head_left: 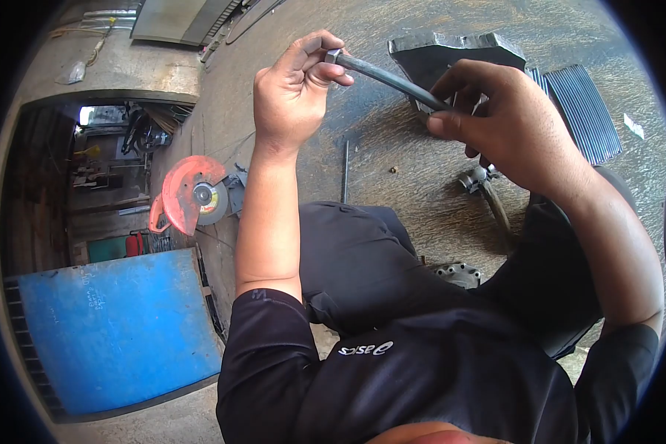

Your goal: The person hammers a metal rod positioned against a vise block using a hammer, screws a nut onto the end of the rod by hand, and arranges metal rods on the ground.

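Observation:
A grey metal rod [388, 78] with a small block-like head is held up in the air, slanting down to the right. My left hand [296, 85] pinches its head end between thumb and fingers. Around the lower right end, the thumb and fingers of my right hand [496, 111] are closed. Behind my right hand lies a dark metal piece [451, 55] with a jagged edge, partly covered by that hand. A hammer [488, 196] rests on the floor below my right hand, and a thin rod [345, 172] lies below my left hand.
Ribbed metal pieces [584, 111] lie at the right. Between my legs sits a round metal part [459, 275] with holes. A red cutting machine [192, 194] with a disc stands at the left, above a blue panel [118, 325]. A doorway opens onto a cluttered area.

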### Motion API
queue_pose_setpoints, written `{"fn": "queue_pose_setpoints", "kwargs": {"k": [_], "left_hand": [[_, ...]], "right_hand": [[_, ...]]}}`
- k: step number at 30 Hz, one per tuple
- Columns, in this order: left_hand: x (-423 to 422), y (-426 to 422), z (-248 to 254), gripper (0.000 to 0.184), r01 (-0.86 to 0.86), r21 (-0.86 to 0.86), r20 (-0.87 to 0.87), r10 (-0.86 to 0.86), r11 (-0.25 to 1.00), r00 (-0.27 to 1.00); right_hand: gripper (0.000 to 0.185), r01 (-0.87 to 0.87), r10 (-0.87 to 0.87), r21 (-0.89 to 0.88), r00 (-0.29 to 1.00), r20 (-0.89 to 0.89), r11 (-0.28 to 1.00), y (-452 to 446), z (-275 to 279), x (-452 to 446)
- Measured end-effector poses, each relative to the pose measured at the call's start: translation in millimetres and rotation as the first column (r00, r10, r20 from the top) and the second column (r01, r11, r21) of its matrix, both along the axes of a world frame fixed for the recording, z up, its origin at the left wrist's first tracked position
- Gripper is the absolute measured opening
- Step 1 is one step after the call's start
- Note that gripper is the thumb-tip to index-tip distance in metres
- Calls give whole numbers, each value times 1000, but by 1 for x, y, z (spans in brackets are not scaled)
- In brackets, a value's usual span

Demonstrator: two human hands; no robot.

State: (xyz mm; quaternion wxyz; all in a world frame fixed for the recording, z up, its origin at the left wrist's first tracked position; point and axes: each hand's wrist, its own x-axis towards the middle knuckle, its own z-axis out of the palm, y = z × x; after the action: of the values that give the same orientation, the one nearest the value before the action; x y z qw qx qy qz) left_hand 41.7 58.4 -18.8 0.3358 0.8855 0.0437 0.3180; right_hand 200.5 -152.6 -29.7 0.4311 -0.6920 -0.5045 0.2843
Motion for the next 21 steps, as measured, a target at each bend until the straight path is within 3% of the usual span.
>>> {"fn": "queue_pose_setpoints", "kwargs": {"k": [2, 14, 21], "left_hand": [[-1, 0, 2, 18, -4, -1, 5, 4, 1000, 1000], [-7, -1, 8, 19, -25, 7, -73, 25, 1000, 997], [-5, -3, 9, 18, 22, -63, -50, -25, 998, 998]], "right_hand": [[24, 63, -65, 112, 998, 18, 992, 1, -4, -1], [20, 3, -9, 66, 996, 87, 998, 3, -2, 1], [24, 43, -45, 107, 999, 20, 993, 2, 1, -4]]}}
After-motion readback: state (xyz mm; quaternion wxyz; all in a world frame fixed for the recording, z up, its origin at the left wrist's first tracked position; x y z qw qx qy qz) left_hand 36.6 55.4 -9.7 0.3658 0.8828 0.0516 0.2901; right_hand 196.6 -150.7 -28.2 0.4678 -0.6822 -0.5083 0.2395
